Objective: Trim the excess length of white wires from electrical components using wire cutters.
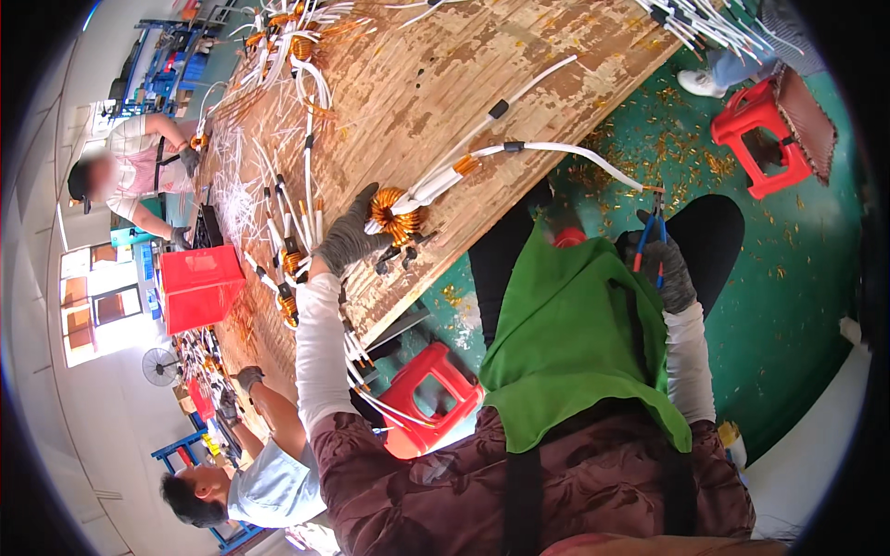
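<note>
My left hand (350, 239), in a grey glove, is closed on a ring-shaped copper coil (399, 221) at the edge of the wooden table. White-sleeved leads (565, 148) with black bands run from the coil to the right. One lead reaches past the table edge, and its bare copper end sits at the jaws of the pliers. My right hand (671, 274), also gloved, grips these pliers (652, 239) by their blue and red handles above my lap. Whether the jaws are clamped on the copper is too small to tell.
More coils with white leads (301, 56) lie along the wooden table (408, 102). A red bin (199, 285) stands left, near two other people at work. Red stools (436, 394) stand by the table and at far right (756, 139). Copper scraps (681, 144) litter the green floor.
</note>
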A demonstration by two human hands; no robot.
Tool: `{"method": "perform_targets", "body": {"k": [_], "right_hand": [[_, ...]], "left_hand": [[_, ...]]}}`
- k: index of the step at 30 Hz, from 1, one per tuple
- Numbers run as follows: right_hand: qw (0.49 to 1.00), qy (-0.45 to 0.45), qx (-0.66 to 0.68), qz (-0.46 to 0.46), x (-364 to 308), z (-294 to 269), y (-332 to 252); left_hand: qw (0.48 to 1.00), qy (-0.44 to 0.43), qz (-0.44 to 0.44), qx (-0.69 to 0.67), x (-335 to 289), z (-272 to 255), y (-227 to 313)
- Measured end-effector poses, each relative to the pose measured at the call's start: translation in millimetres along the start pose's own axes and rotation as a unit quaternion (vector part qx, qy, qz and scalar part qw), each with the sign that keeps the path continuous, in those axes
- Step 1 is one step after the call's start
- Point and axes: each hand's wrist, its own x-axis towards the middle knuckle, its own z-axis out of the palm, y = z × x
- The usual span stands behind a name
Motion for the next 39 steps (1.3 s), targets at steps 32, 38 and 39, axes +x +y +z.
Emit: {"method": "perform_targets", "body": {"k": [32,38,39], "right_hand": [[0.905,0.03,-0.403,-0.128,19.3,6.4,19.2],[0.89,-0.014,-0.43,-0.153,33.3,35.6,12.0],[0.851,0.001,-0.49,-0.186,38.0,37.5,12.8]], "left_hand": [[0.912,0.198,0.334,0.13,96.7,64.3,215.6],[0.906,0.244,0.345,0.041,118.1,94.7,224.2],[0.905,0.241,0.347,0.042,115.4,91.3,226.2]]}}
